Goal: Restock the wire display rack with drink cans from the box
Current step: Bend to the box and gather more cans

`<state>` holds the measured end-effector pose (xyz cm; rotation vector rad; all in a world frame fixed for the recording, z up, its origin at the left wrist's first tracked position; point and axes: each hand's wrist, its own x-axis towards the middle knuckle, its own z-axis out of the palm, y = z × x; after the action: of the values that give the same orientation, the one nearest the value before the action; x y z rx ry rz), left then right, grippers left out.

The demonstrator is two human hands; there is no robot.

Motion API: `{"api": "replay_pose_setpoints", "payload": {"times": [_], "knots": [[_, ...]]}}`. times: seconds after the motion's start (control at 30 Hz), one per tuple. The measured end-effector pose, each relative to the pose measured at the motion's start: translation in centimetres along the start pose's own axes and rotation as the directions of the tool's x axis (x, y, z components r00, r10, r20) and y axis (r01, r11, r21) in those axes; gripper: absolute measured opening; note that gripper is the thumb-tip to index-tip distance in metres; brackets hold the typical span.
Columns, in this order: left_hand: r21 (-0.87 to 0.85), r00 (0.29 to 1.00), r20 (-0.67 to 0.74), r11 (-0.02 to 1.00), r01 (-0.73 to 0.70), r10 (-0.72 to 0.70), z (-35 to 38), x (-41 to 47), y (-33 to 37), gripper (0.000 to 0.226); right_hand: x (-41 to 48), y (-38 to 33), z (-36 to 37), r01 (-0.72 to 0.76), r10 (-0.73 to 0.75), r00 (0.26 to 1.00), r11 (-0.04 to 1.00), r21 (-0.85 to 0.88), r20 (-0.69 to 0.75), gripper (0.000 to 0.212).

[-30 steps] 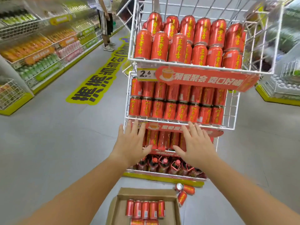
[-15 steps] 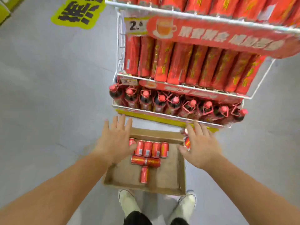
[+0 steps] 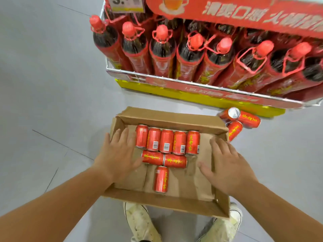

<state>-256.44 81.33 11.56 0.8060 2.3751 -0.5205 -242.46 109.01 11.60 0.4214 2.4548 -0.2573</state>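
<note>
**Hands over the can box**

We are holding our left hand (image 3: 116, 154) and right hand (image 3: 229, 169) spread flat, gripping nothing, over the box (image 3: 172, 120) on the floor. Inside, five cans (image 3: 167, 141) are lying side by side, long axes pointing toward the rack (image 3: 218, 88). Two cans (image 3: 152, 157) are lying crosswise, and one can (image 3: 161, 179) lengthwise.

Both hands (image 3: 118, 154) have dropped from the rack to the box (image 3: 167, 201)

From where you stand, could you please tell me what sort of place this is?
Most likely a supermarket aisle: a wire display rack packed with red-capped drink bottles, a price tag and promotional banner above them, and a cardboard box of cans.
</note>
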Motion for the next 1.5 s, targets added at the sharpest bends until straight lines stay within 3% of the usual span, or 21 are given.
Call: {"api": "replay_pose_setpoints", "payload": {"times": [0.3, 0.63, 0.73, 0.87, 1.03, 1.2, 1.3, 1.5], "knots": [[-0.148, 0.997, 0.016, 0.986, 0.080, -0.078, 11.0, 10.6, 0.4, 0.077, 8.7, 0.8, 9.6, -0.087, 0.080, 0.994, 0.992, 0.094, 0.078, 0.091], [-0.399, 0.970, 0.084, 0.884, 0.244, -0.230, 16.8, 17.6, 2.1, 0.075, 14.7, 0.4, 15.6, -0.157, 0.132, 0.984, 0.959, 0.236, 0.115, 0.087], [-0.531, 0.942, 0.133, 0.780, 0.331, -0.309, 17.7, 18.4, 2.8, 0.085, 15.6, 0.1, 16.8, -0.218, 0.190, 0.975, 0.927, 0.305, 0.119, 0.078], [-0.687, 0.884, 0.193, 0.585, 0.431, -0.425, 18.7, 19.5, 2.9, 0.088, 16.9, -0.1, 17.8, -0.299, 0.278, 0.954, 0.857, 0.419, 0.112, 0.050], [-0.733, 0.839, 0.197, 0.493, 0.470, -0.507, 19.8, 20.4, 1.6, 0.082, 18.4, -0.4, 18.3, -0.347, 0.349, 0.931, 0.759, 0.551, 0.106, 0.043], [-0.840, 0.854, 0.214, 0.357, 0.409, -0.474, 20.3, 19.7, 0.9, 0.067, 19.2, -0.1, 17.8, -0.390, 0.408, 0.901, 0.609, 0.691, 0.148, 0.047], [-0.909, 0.882, 0.195, 0.259, 0.327, -0.429, 19.3, 18.0, 1.6, 0.051, 18.6, 0.2, 17.1, -0.370, 0.408, 0.903, 0.580, 0.726, 0.134, 0.047], [-0.964, 0.910, 0.208, 0.080, 0.252, -0.359, 14.7, 14.8, 4.1, 0.047, 15.4, -0.1, 13.7, -0.265, 0.326, 0.941, 0.545, 0.795, 0.090, 0.049]]}}
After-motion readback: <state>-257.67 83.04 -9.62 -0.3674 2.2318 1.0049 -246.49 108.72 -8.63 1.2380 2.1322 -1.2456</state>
